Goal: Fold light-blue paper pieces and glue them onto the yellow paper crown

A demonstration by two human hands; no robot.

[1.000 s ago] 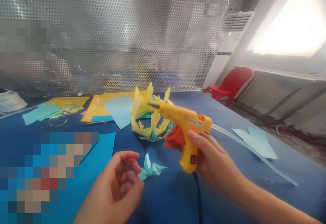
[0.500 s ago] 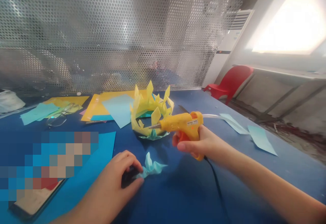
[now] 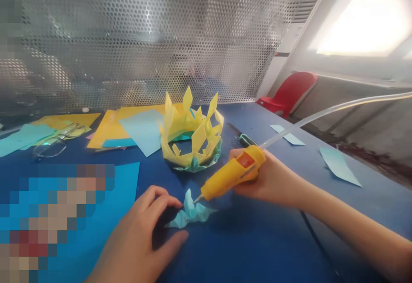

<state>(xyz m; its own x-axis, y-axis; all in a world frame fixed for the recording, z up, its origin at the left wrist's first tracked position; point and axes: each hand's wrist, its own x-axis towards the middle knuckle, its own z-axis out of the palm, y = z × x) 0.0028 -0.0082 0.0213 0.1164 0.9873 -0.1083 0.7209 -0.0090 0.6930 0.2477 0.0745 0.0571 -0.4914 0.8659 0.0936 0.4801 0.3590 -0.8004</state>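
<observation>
My right hand (image 3: 260, 178) is wrapped round a yellow hot glue gun (image 3: 225, 180), with a clear glue stick (image 3: 299, 124) sticking out of its back end. The gun tilts down, its metal nozzle at the upright part of a folded light-blue paper piece (image 3: 189, 214) on the table. Beside that piece is my left hand (image 3: 154, 227), thumb and fingers apart; its index fingertip is close to the upright fold, and whether it touches I cannot tell. Behind them stands a yellow paper crown (image 3: 198, 141) with pointed diamonds and blue-green folded paper around its lower front.
On the blue table, a dark-handled cutter (image 3: 247, 139) lies right of the crown. Yellow and pale-blue sheets (image 3: 141, 130) and glasses (image 3: 49, 147) lie at back left. A bright blue sheet (image 3: 124, 193) is at left, partly pixelated. Paper strips (image 3: 339, 167) lie at right.
My right hand has turned the glue gun and lowered it from beside the crown to the folded blue paper. My left thumb has moved away from the paper. The view has shifted slightly.
</observation>
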